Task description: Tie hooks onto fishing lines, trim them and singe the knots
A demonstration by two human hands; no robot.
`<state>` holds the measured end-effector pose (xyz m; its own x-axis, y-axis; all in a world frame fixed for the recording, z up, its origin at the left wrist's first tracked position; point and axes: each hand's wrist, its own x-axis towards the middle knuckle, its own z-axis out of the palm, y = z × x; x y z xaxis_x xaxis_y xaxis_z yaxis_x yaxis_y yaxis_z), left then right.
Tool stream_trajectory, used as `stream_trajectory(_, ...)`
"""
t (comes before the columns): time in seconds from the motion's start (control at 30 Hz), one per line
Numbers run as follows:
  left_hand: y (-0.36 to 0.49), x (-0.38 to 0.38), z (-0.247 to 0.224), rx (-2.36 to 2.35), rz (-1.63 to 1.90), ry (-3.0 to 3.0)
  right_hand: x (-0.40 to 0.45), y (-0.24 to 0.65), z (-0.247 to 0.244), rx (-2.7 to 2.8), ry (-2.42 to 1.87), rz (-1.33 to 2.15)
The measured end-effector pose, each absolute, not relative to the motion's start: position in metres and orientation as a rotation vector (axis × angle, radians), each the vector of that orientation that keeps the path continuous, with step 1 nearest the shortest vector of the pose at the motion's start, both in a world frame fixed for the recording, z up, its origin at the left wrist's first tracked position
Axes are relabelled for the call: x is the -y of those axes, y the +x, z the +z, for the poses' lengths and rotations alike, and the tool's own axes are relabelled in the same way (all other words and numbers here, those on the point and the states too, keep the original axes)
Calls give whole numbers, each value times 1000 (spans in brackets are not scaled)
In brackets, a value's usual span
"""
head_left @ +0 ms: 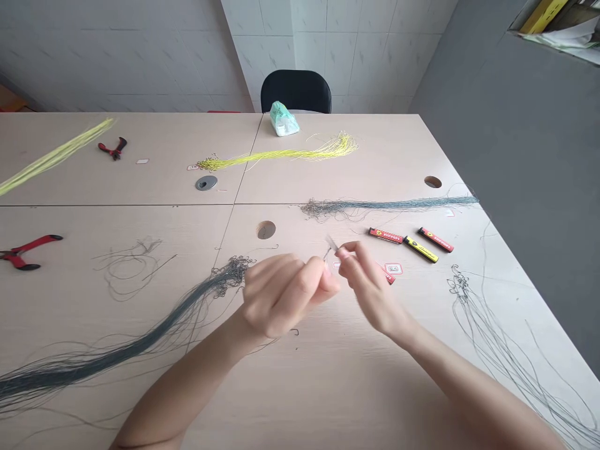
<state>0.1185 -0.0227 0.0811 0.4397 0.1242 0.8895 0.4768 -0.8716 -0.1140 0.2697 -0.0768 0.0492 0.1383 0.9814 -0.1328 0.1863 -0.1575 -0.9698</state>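
My left hand [288, 290] is closed in a pinch over the middle of the table. A thin dark piece, probably a fish hook's shank [327, 254], sticks up from its fingertips. Close beside it, my right hand [370, 281] pinches a small thin blade-like piece [332, 242], blurred at its tip. The two pieces are nearly touching; I cannot tell whether they meet. Left of my left hand lies a bundle of dark blue-grey fishing line [173, 319], with hooks [232, 272] massed at its end. A loose hook [295, 332] lies below my hands.
Slim red cases [385, 235] and a yellow case [420, 249] lie right of centre. Other bundles are a yellow one [281, 154], a grey-blue one [398, 204] and a looser one [492, 337]. Red-handled pliers [32, 251] lie left. The table has a round hole [266, 230].
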Motion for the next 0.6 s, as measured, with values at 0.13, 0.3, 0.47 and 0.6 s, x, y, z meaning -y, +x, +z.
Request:
stream_trajectory(0.13,114,18,83,512,-1463,-2260,70,261,9,1850,-1914,589)
stream_trajectory(0.3,113,17,83,492,-1463,-2252,71,257,-23,2317,-1836,183)
stream_trajectory(0.47,115,17,87,478,-1463,-2274,68,263,-35,2249,-1765,14)
stream_trajectory(0.6,114,18,89,437,-1449,-2271,64,264,-33,2108,-1760,96)
